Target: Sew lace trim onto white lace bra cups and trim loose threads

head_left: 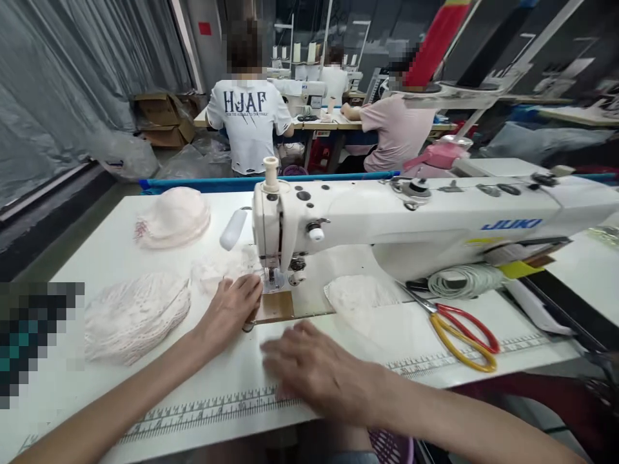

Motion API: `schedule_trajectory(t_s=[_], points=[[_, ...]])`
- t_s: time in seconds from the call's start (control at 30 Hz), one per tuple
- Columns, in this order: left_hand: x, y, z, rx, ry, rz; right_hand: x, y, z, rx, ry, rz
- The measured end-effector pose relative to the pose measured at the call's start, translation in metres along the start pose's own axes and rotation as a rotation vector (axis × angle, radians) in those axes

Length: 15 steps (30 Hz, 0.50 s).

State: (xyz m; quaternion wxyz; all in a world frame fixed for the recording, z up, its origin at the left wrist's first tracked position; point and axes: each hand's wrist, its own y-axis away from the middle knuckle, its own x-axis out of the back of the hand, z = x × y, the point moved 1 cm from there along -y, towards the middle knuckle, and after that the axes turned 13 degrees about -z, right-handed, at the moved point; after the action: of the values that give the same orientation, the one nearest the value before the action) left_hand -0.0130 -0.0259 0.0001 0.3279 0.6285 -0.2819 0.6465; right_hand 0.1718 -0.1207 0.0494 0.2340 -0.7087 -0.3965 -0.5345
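Observation:
My left hand point(235, 301) rests at the left of the sewing machine's needle area, fingers bent and close together on the near edge of a pale lace fabric piece point(217, 267). That piece reaches toward the presser foot point(275, 277); my fingers hide part of it. My right hand point(309, 361) is over the table's front part, below the brown plate point(275, 305). Motion smears its fingers, so I cannot make out anything in them. Another pale, lace-edged piece point(360, 293) lies right of the needle, under the arm of the white sewing machine point(358, 209).
At the left lie a stack of pale lace cups point(138, 316) and a rounded cup pile point(174, 216). Scissors point(459, 335) with red and yellow handles lie at the right, near coiled cord point(464, 281). A ruler strip point(217, 412) follows the front edge. Co-workers sit beyond.

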Motion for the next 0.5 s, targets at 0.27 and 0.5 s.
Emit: schedule_trajectory(t_s=[0.27,0.5], points=[[-0.007,0.057,0.093,-0.246,-0.022,-0.107,-0.032,0.071,0.036,-0.582,0.238,0.422],[0.02,-0.002,0.159,-0.594,0.155,-0.227,-0.034,0.124,0.076,-0.727,0.28,0.581]])
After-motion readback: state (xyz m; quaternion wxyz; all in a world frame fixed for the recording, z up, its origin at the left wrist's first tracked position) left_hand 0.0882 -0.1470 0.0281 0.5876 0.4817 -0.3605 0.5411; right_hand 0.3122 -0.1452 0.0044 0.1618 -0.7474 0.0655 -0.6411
